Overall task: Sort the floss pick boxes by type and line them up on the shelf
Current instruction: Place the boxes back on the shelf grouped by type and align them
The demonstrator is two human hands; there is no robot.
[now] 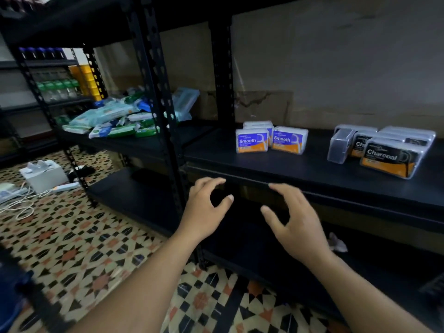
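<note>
While the left hand (204, 212) and right hand (298, 227) are hovering, fingers loosely spread and empty, blue-and-orange plastic Smooth boxes (252, 141) are standing on the black metal shelf (312, 170) beyond the fingers, black Charcoal boxes (389, 158) farther right.

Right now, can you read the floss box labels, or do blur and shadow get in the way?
Head view: the purple-and-white Smooth boxes and the front black-and-orange Charcoal box read clearly; head view again, the lower shelf behind the left hand and right hand is nearly black, and the patterned tile floor smears toward the bottom-left corner.
</note>
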